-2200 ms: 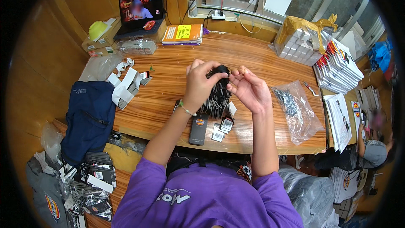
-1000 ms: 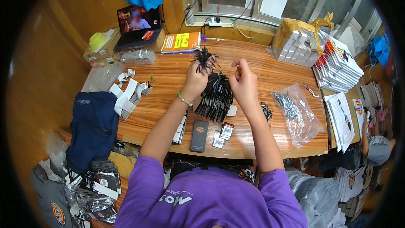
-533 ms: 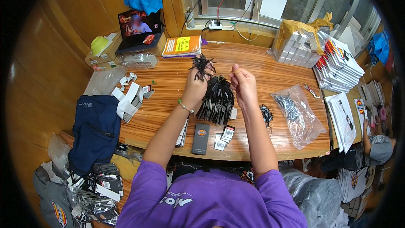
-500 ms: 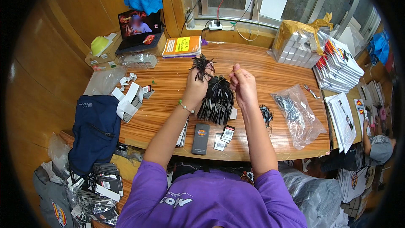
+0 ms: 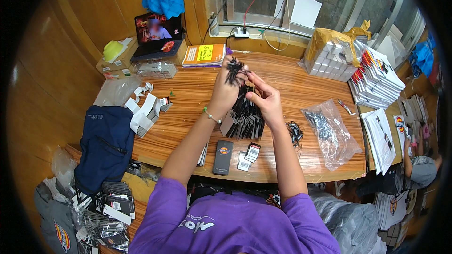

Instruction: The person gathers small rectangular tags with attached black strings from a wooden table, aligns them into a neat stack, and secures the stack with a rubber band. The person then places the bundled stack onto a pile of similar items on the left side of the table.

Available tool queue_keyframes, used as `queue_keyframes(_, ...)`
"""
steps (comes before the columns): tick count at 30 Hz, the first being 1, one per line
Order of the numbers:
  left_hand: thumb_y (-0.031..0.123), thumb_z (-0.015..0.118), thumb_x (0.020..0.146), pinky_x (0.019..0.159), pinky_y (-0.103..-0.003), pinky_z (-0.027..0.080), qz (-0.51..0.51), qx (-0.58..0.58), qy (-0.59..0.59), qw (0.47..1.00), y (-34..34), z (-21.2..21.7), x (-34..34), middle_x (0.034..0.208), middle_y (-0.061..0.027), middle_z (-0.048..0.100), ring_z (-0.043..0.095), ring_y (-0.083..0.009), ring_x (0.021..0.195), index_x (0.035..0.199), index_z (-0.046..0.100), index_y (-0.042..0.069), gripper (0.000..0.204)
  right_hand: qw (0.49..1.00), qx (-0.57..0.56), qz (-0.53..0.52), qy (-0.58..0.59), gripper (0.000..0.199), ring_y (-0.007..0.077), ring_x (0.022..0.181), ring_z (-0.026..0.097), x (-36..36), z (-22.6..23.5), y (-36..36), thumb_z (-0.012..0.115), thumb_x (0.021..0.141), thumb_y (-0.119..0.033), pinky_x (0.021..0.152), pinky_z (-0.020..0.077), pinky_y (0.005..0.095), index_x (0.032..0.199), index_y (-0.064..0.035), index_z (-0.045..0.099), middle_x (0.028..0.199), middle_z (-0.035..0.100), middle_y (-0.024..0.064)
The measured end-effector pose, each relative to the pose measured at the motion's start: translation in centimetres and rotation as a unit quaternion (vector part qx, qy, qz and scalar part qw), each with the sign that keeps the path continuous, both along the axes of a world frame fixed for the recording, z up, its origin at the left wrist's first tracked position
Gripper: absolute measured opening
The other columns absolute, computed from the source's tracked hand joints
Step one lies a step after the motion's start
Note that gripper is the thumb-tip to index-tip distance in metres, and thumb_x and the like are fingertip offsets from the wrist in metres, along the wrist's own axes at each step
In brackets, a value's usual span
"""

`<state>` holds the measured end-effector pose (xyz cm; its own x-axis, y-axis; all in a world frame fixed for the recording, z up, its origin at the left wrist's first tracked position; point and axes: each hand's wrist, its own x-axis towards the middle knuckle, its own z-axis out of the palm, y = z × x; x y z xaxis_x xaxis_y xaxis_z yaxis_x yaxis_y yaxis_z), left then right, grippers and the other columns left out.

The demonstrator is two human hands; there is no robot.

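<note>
My left hand [image 5: 224,89] is closed around a bunch of black hang-tag strings [image 5: 234,71], whose loose ends stick out above the fist. Below it hangs a thick fan of dark hang tags [image 5: 244,123], reaching close to the tabletop. My right hand [image 5: 267,102] is at the right side of the bunch. Its fingers stretch toward the string ends by the left fingertips, and the thumb stands apart lower down. Whether a single strand lies at the right fingertips is too small to tell. Near the table's front edge lie a dark tag stack [image 5: 222,157] and several small barcode labels [image 5: 253,152].
Right of my forearm sit a black string bundle [image 5: 294,133], a clear plastic bag [image 5: 333,136] and small snips [image 5: 347,107]. White boxes [image 5: 328,63] and bagged stacks [image 5: 376,77] stand far right. Left are a blue bag [image 5: 107,146], notebooks [image 5: 203,55] and a laptop [image 5: 157,35].
My right hand has moved left to the bunch and its pinch has opened. The hanging tags have spread and show their faces more. My left hand keeps its grip on the strings.
</note>
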<state>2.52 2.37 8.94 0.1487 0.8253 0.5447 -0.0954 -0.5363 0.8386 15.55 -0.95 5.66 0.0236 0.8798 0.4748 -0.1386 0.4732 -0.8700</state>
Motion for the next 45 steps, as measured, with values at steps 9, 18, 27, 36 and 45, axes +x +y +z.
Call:
queue_keyframes(9, 0.012, 0.060, 0.085, 0.058, -0.021, 0.037, -0.002, 0.040, 0.153, 0.987, 0.9, 4.4, 1.5, 0.075, 0.0005, 0.041, 0.043, -0.0079, 0.067, 0.095, 0.037, 0.007, 0.026, 0.988, 0.003, -0.091, -0.124, 0.031, 0.0199, 0.089, 0.057, -0.6, 0.1, 0.6, 0.075, 0.066, -0.016, 0.079, 0.0440, 0.0303, 0.089, 0.0026, 0.066, 0.095, 0.062, 0.0141)
queue_keyframes(18, 0.018, 0.066, 0.080, 0.056, -0.018, 0.040, 0.122, 0.055, 0.034, 0.990, 3.9, 5.4, -4.1, 0.083, -0.0035, 0.059, 0.053, -0.0062, 0.068, 0.102, 0.044, 0.007, 0.033, 0.993, -0.021, -0.055, -0.101, 0.016, 0.0132, 0.077, 0.057, -0.9, 1.4, 1.2, 0.064, 0.070, -0.007, 0.073, 0.0439, 0.0263, 0.081, 0.0039, 0.060, 0.078, 0.062, 0.0075)
queue_keyframes(27, 0.014, 0.069, 0.066, 0.089, -0.035, 0.036, -0.018, 0.359, 0.391, 0.848, 0.8, 5.5, -3.5, 0.103, 0.0004, 0.055, 0.047, -0.0224, 0.098, 0.075, 0.069, 0.014, 0.009, 0.967, 0.001, -0.068, -0.244, 0.019, 0.0227, 0.084, 0.058, -0.2, 2.0, 1.8, 0.062, 0.064, -0.009, 0.081, 0.0426, 0.0321, 0.078, 0.0025, 0.058, 0.081, 0.062, 0.0129)
queue_keyframes(36, 0.021, 0.070, 0.062, 0.088, -0.040, 0.034, -0.029, 0.460, 0.454, 0.762, 1.8, 6.7, -3.7, 0.118, 0.0044, 0.053, 0.045, -0.0223, 0.103, 0.069, 0.069, 0.022, 0.007, 0.975, -0.047, 0.010, -0.217, 0.013, 0.0224, 0.104, 0.055, 0.7, 2.8, 1.5, 0.062, 0.068, -0.006, 0.090, 0.0385, 0.0312, 0.079, 0.0018, 0.060, 0.089, 0.063, 0.0107)
queue_keyframes(45, 0.018, 0.064, 0.068, 0.083, -0.038, 0.037, 0.043, 0.614, 0.442, 0.653, 2.5, 4.2, -4.3, 0.115, 0.0061, 0.052, 0.047, -0.0158, 0.101, 0.075, 0.058, 0.020, 0.010, 0.974, -0.057, 0.008, -0.221, 0.020, 0.0186, 0.094, 0.057, 1.1, 1.9, 2.2, 0.064, 0.068, -0.005, 0.085, 0.0410, 0.0288, 0.086, 0.0030, 0.060, 0.095, 0.062, 0.0112)
